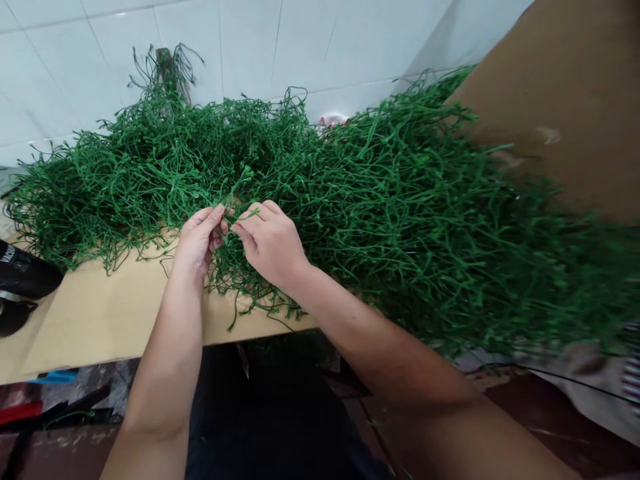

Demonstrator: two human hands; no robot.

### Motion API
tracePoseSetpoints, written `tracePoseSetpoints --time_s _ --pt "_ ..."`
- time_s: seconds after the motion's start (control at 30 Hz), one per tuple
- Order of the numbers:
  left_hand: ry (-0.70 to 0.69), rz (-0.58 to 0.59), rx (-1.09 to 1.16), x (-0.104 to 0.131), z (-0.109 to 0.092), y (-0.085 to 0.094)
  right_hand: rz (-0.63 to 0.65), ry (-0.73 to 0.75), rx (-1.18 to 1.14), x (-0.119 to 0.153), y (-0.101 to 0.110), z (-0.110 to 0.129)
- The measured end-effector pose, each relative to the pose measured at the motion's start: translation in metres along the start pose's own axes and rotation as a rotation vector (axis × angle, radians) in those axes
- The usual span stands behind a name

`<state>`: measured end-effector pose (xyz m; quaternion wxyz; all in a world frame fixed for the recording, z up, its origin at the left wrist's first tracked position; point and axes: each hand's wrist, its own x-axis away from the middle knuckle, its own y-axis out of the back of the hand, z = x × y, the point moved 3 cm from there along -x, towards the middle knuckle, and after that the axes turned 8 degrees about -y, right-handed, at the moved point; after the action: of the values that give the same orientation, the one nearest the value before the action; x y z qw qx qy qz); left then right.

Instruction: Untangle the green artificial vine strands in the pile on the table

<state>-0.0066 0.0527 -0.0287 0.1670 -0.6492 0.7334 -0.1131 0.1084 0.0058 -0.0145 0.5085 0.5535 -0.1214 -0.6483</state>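
Observation:
A long heap of thin green plastic stems (400,200) with small forked tips spreads across the cardboard-covered surface. At its front edge, near the centre, my left hand (201,237) pinches a green stem between thumb and fingers. Close beside it on the right, my right hand (270,240) has its fingers closed on the same small piece, whose forked tips (254,213) stick out between the hands. The fingertips of both hands nearly meet. Just where the stems join is hidden by the fingers.
Cardboard (115,307) covers the front of the surface. A black bottle (27,270) lies at the left edge. White tiles (250,47) rise behind the heap. A large brown cardboard sheet (560,107) leans at the right. Below left are red and blue items.

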Motion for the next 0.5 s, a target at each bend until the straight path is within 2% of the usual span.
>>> tracePoseSetpoints --time_s 0.17,0.27,0.37,0.5 --pt "-0.070 -0.078 0.004 -0.002 -0.003 0.005 0.112 -0.038 -0.132 0.009 -0.004 0.012" --pt "-0.041 -0.024 0.022 -0.001 -0.002 0.005 0.111 -0.201 -0.269 0.005 -0.004 0.009" --pt "-0.020 0.005 0.032 0.001 -0.001 0.005 0.200 -0.325 -0.368 -0.001 -0.007 0.001" --pt "-0.035 -0.005 0.017 0.001 0.001 0.003 0.169 -0.273 -0.394 -0.004 -0.008 -0.001"
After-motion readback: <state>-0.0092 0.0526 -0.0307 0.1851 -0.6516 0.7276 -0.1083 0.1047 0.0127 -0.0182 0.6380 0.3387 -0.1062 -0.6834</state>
